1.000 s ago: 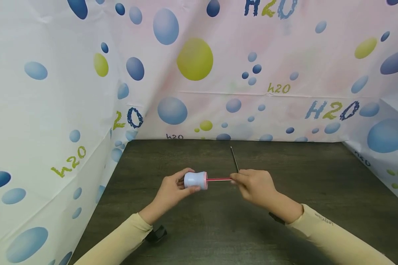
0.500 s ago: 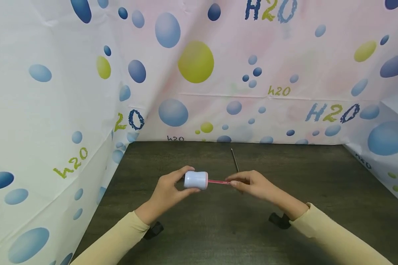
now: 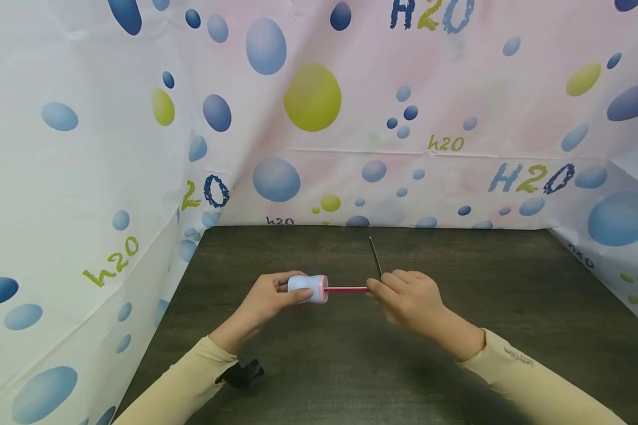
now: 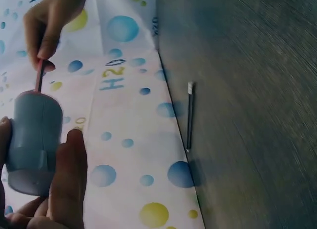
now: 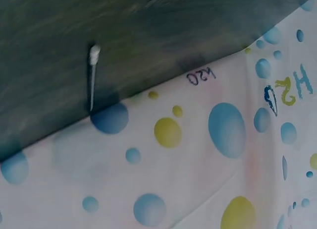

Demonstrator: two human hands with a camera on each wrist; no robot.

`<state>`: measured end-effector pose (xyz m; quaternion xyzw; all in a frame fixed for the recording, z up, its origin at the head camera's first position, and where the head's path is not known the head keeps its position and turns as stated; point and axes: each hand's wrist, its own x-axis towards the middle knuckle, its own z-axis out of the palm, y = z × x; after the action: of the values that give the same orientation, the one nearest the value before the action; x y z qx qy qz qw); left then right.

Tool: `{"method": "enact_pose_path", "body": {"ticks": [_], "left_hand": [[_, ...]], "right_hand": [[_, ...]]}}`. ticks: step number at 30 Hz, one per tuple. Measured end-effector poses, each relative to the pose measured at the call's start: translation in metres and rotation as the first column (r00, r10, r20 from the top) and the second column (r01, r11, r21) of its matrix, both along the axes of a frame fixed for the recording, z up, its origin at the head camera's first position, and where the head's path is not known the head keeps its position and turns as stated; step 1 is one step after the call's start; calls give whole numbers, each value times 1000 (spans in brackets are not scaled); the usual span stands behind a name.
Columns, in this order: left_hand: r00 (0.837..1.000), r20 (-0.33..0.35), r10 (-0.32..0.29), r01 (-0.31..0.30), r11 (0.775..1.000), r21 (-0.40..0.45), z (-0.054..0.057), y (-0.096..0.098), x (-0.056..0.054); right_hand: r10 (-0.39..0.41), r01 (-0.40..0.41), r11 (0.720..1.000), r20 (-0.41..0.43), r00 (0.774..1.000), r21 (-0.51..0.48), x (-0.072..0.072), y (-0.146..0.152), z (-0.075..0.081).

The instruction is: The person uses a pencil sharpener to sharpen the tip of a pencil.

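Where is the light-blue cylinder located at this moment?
In the head view, the light-blue cylinder is slightly left of centre, held in the left hand; a red stick runs between it and the right hand.

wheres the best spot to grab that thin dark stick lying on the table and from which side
Probably the middle of the thin dark stick, coming from above and pinching its two long sides between finger and thumb. It lies flat on the table, slim and straight, with its far end close to the patterned backdrop, so there seems less room there.
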<state>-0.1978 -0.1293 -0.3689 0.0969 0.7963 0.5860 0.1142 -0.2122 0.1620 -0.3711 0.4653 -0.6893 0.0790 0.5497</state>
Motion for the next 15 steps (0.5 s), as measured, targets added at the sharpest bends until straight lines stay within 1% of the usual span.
{"method": "enact_pose_path", "body": {"ticks": [2, 3, 5, 6, 7, 8, 9, 10, 11, 12, 13, 14, 15], "left_hand": [[999, -48, 10, -11, 1000, -15, -4, 1, 0], [997, -74, 17, -19, 999, -26, -6, 1, 0], [991, -134, 26, -33, 998, -48, -9, 3, 2], [986, -166, 29, -39, 998, -58, -10, 3, 3], [980, -195, 33, -47, 997, -68, -10, 4, 4], [974, -223, 40, -58, 995, -77, -11, 5, 4], [966, -256, 44, -69, 994, -91, -11, 6, 5], [954, -296, 44, -79, 991, -106, -10, 7, 6], [939, -341, 40, -88, 988, -128, -10, 8, 7], [918, -396, 32, -102, 982, -157, -10, 8, 8], [889, -457, 16, -115, 975, -189, -12, 9, 8], [852, -523, -7, -125, 968, -217, -13, 9, 8], [807, -589, -35, -135, 961, -241, -14, 8, 8]], "right_hand": [[-21, 22, 1000, 87, 996, 0, 1, -2, 0], [-36, 36, 999, 134, 990, 2, 2, -2, 0], [-54, 55, 999, 239, 970, 2, 4, -3, 0], [-61, 63, 998, 297, 953, 3, 5, -3, 0], [-63, 67, 998, 361, 930, 2, 5, -2, 0], [-75, 79, 997, 448, 891, 9, 7, -2, 1], [-84, 89, 996, 546, 833, 18, 9, -2, 4], [-89, 96, 995, 649, 756, 25, 10, -2, 6], [-90, 100, 994, 746, 660, 31, 12, -1, 9], [-79, 95, 995, 834, 546, 33, 12, -1, 11], [-65, 87, 996, 907, 415, 32, 12, 0, 14], [-47, 77, 997, 959, 281, 27, 11, 1, 16], [-12, 58, 998, 988, 153, 3, 10, 2, 17]]}}
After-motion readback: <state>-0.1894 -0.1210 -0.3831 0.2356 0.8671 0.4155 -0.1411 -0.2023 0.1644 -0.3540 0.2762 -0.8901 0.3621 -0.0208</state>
